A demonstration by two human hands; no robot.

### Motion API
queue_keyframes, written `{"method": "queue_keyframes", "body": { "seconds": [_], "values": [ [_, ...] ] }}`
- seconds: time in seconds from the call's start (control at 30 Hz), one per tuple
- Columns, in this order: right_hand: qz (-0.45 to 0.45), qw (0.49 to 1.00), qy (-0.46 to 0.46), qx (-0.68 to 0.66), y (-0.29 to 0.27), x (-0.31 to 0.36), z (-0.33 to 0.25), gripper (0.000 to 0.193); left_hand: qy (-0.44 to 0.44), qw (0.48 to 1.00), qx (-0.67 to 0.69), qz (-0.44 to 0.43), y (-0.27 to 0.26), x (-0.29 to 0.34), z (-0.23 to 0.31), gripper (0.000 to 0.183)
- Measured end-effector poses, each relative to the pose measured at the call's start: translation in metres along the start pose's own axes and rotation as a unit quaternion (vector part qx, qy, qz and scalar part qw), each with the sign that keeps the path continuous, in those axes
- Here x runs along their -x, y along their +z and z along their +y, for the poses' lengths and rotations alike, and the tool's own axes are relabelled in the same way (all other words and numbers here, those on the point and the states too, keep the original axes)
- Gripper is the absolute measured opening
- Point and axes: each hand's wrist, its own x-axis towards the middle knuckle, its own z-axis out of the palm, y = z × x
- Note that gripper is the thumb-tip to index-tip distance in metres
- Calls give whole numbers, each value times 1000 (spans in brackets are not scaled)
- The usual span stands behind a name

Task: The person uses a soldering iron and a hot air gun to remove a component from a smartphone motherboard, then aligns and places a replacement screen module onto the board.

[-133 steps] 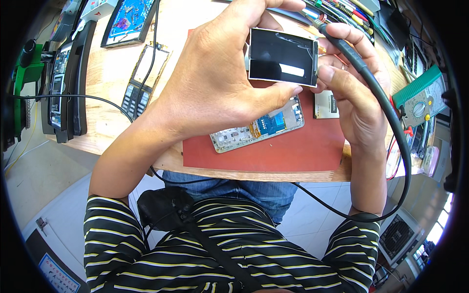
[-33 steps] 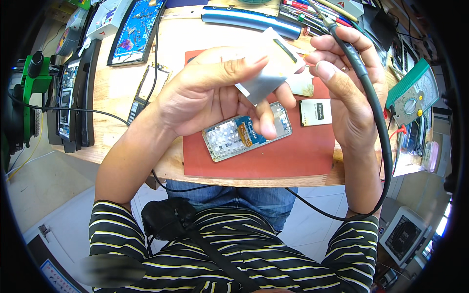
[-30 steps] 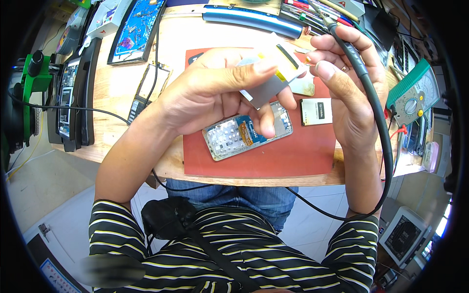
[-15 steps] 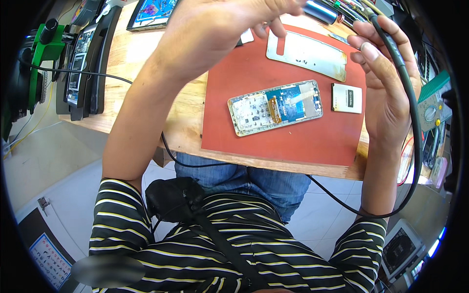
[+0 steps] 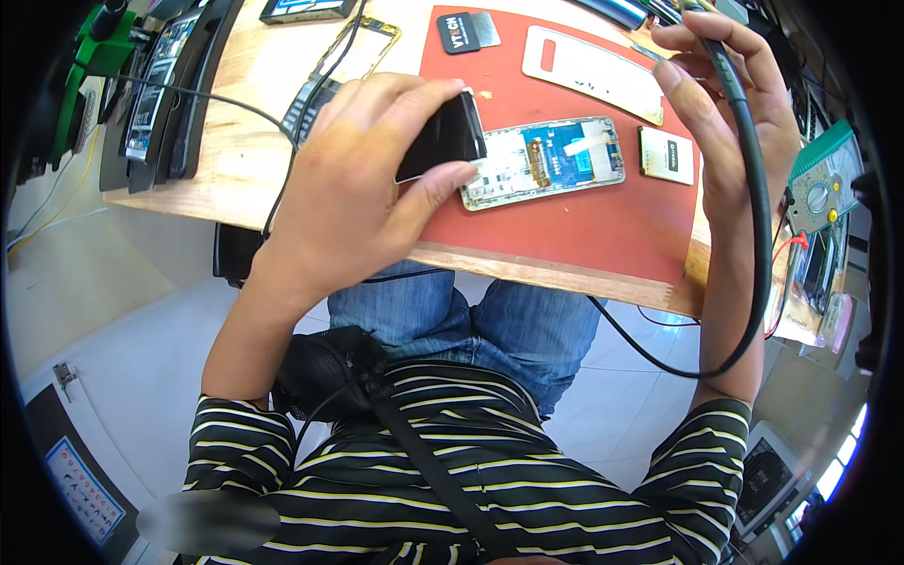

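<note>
An opened phone (image 5: pixel 556 155) lies on the red mat (image 5: pixel 584 221), its circuit board and metal frame showing. My left hand (image 5: pixel 353 174) pinches a dark glossy phone screen (image 5: pixel 447 137) between thumb and fingers. That screen is tilted at the phone's left end and covers part of it; whether the two are joined cannot be seen. On the right, my right hand (image 5: pixel 744 132) is raised, its fingers closed round a tool with a thick black cable (image 5: pixel 739 94). The tool's front end is out of the picture. The cable loops down along my right forearm.
A pale back cover (image 5: pixel 593 80) and a white battery (image 5: pixel 667 155) lie on the mat, with a small dark card (image 5: pixel 461 34) at its far left. A yellowish phone frame (image 5: pixel 381 38) is beyond my left hand. A multimeter (image 5: pixel 819 200) stands at the right.
My left hand has come down and nearer from the far side, and now grips the dark screen at the phone's left end. My right hand still holds the corded tool.
</note>
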Motion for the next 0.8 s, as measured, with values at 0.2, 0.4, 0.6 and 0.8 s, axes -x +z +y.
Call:
{"method": "queue_keyframes", "body": {
  "seconds": [0.2,0.4,0.6,0.8],
  "values": [
    [-31,996,17,82,1,22,-24,37,-1,1000,-5,-7,8,8,10,55],
    [-6,993,8,115,32,54,-32,36,1,1000,3,4,15,15,18,56],
    [7,985,-3,170,49,61,-31,40,19,999,4,32,25,15,15,54],
    [-15,988,11,153,60,62,-33,43,24,997,31,64,33,15,12,61]
  ]
}}
